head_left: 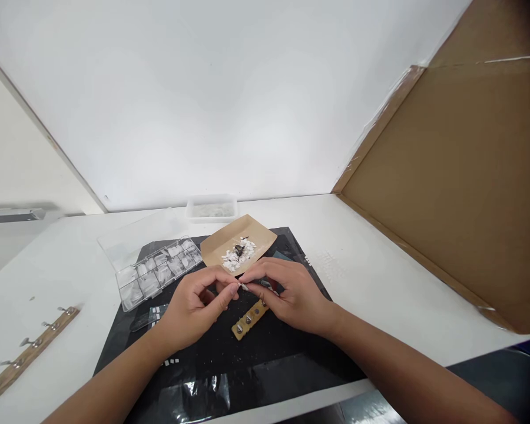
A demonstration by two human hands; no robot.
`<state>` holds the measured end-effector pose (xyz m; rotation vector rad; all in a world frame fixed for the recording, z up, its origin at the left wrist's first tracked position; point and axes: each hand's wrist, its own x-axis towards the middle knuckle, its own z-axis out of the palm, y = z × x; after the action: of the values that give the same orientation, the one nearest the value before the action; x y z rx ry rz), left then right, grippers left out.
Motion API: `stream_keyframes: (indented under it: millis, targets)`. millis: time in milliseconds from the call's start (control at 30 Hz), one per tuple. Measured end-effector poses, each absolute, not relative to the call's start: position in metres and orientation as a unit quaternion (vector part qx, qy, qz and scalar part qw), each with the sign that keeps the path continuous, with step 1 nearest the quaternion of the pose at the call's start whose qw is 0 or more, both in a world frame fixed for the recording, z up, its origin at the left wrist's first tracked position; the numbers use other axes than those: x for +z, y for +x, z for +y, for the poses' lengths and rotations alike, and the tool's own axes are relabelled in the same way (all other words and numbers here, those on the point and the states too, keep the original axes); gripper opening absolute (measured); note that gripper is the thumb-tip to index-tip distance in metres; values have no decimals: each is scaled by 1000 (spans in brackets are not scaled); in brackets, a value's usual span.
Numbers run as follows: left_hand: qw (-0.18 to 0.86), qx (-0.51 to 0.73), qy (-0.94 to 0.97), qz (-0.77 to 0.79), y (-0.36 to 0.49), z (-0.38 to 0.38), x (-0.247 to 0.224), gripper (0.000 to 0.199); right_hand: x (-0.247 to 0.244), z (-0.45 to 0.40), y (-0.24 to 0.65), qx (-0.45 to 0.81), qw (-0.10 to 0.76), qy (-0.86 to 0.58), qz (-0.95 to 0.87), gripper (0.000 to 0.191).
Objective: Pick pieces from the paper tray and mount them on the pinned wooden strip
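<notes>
My left hand (201,306) and my right hand (289,293) meet over the black mat. Fingertips of both are pinched round a small whitish piece (243,287), too small and too covered to tell its kind. Just below them lies a short wooden strip (249,321) with round metal studs along it, its far end partly behind my right hand. Beyond the fingertips sits a brown paper tray (216,242) with white chips and some dark scraps. Left of it stands a clear compartment box (159,271) with its lid open and translucent pieces inside.
A black mat (256,371) covers the middle of the white table. At left lies a longer wooden strip (33,351) with metal clips. A white plastic tub (212,209) stands at the back wall. Small white squares (172,361) lie on the mat. A cardboard panel (450,194) borders the right.
</notes>
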<state>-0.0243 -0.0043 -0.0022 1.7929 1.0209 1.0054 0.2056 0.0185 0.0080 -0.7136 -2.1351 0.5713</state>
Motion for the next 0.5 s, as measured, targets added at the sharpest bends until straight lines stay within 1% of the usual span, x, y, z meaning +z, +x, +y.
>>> stream_keyframes:
  millis: [67, 133, 233, 300, 400, 500]
  targets:
    - [337, 406, 741, 415, -25, -1, -6, 18, 8, 18, 206, 228, 390, -296, -841, 12]
    - [235, 418, 771, 419, -27, 4, -9, 14, 8, 18, 205, 237, 381, -311, -838, 14]
    - [86, 431, 794, 420, -31, 14, -12, 13, 8, 17, 206, 249, 375, -329, -830, 23]
    - [18, 442, 789, 427, -35, 22, -12, 12, 9, 17, 206, 251, 372, -337, -828, 27]
    - [-23, 450, 776, 441, -40, 33, -13, 12, 9, 18, 206, 242, 375, -349, -824, 25]
    - [-7, 442, 768, 464, -44, 40, -16, 13, 9, 20, 207, 233, 382, -359, -819, 22]
